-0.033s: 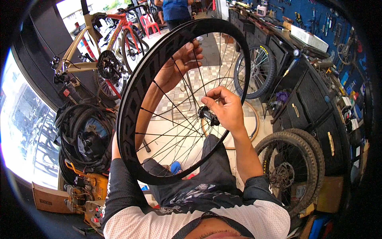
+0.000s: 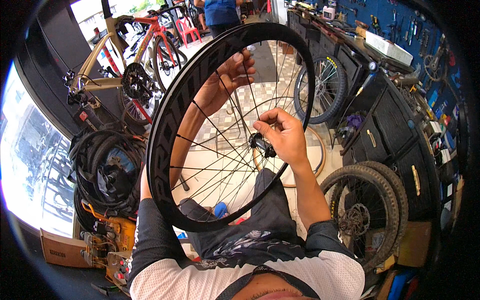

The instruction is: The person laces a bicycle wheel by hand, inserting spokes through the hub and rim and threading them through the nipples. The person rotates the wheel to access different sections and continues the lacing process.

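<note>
A black deep-rim bicycle wheel (image 2: 164,150) without a tyre stands tilted in front of me, above my lap. Thin black spokes run from its rim to the black hub (image 2: 259,144). Reaching behind the wheel, my left hand (image 2: 227,82) has its thumb and fingers closed on one spoke (image 2: 252,95) just below the upper rim. My right hand (image 2: 284,134) pinches the same spoke, as far as I can tell, between thumb and index finger close above the hub. The fingertips partly hide the spoke at both ends.
Bicycles, among them a tan frame (image 2: 95,60), stand at the left above a heap of tyres (image 2: 107,167). Tyred wheels lean at the right against a black drawer cabinet (image 2: 385,120). A tyre (image 2: 320,155) lies on the floor ahead. Farther off stands a person in blue (image 2: 220,15).
</note>
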A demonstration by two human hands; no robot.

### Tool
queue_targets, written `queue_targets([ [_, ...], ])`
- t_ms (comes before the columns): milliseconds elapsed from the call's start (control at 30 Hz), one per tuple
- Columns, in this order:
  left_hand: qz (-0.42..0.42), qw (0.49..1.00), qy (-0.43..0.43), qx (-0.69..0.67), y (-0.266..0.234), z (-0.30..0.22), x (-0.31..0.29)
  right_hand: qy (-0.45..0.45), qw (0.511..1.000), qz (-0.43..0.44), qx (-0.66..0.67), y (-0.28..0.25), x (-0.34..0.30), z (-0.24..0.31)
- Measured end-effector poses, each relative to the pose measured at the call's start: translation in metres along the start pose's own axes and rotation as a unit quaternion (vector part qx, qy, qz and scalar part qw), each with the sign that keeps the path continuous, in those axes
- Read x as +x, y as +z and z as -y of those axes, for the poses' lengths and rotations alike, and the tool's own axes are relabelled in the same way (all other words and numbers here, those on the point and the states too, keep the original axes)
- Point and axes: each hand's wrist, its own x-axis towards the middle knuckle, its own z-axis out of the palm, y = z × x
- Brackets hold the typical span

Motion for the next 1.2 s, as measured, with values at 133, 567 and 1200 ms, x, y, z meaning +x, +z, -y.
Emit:
queue_targets([
  [133, 0.011, 1.000, 0.004, 0.026, -0.001, -0.005, 0.009, -0.021, 1.000, 0.004, -0.003, 0.000, 0.008, 0.007],
  [567, -0.007, 1.000, 0.015, 0.002, 0.007, -0.006, 0.006, 0.001, 0.999, 0.021, -0.034, 0.002, 0.008, 0.023],
  [1200, 0.024, 0.999, 0.036, -0.029, 0.003, -0.006, 0.001, 0.022, 0.994, 0.075, 0.073, 0.002, 0.007, 0.029],
])
